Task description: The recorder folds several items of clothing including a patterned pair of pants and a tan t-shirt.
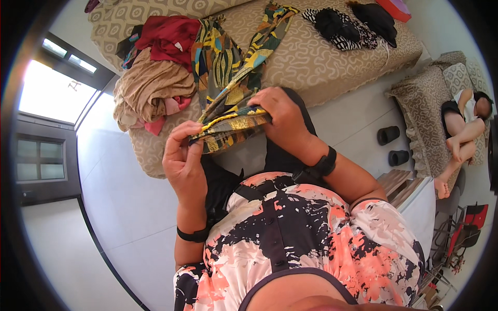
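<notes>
Colourful patterned trousers (218, 62) lie across the covered couch, their two legs spread away from me and their gathered waistband in front of my lap. My left hand (185, 158) pinches one end of the waistband between thumb and fingers. At the other end, my right hand (282, 114) is closed round the cloth, its fingertips partly hidden by the fabric. The band is stretched between both hands, with a yellow edge showing along it. Beside the trousers on the left sits a heap of clothes, with a beige cloth (150, 90) and a dark red garment (168, 39).
The patterned couch (332, 78) spans the far side. Black and striped clothes (342, 28) lie at its right. A pair of dark slippers (389, 136) rests on the pale floor. Another person (461, 122) reclines on a second couch at right. A dark door (46, 166) stands at left.
</notes>
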{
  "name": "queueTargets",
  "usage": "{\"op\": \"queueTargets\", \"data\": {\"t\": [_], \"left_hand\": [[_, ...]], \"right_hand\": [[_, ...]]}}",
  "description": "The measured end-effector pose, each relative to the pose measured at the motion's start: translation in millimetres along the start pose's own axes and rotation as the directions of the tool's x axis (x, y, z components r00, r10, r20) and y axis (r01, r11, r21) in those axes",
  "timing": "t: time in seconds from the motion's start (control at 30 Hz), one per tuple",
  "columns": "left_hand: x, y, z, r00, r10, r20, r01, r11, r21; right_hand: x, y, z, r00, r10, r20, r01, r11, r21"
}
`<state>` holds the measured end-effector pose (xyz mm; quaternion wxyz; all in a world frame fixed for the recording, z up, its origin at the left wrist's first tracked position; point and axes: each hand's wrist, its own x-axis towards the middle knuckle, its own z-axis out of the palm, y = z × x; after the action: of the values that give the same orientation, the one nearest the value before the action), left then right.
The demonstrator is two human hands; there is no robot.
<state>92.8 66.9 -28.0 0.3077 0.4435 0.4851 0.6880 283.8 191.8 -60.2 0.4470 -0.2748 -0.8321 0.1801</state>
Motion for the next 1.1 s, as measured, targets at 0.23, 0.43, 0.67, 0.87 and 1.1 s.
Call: {"op": "queueTargets", "data": {"t": [0.23, 0.43, 0.67, 0.87, 1.1], "left_hand": [[0.9, -3.4, -6.3, 0.998, -0.007, -0.067, 0.003, 0.998, -0.059], [1.2, -1.1, -20.3, 0.997, -0.079, 0.002, 0.079, 0.997, 0.013], [4.0, -4.9, -25.1, 0.991, -0.036, 0.130, -0.012, 0.935, 0.356], [-0.4, -4.2, -28.3, 0.993, -0.086, 0.080, 0.051, 0.928, 0.370], [2.2, -9.2, -29.6, 0.982, 0.144, 0.123, -0.186, 0.858, 0.480]], "right_hand": [[-3.2, 7.6, -16.7, 1.000, 0.004, -0.011, -0.002, 0.987, 0.162], [3.6, 2.6, -27.7, 0.976, 0.026, 0.216, -0.094, 0.946, 0.311], [4.0, -6.0, -25.8, 0.954, 0.004, 0.300, -0.066, 0.978, 0.198], [15.9, -16.6, -33.9, 0.949, -0.059, 0.310, 0.050, 0.998, 0.039], [18.0, -23.5, -34.8, 0.934, 0.090, 0.346, -0.072, 0.995, -0.064]]}}
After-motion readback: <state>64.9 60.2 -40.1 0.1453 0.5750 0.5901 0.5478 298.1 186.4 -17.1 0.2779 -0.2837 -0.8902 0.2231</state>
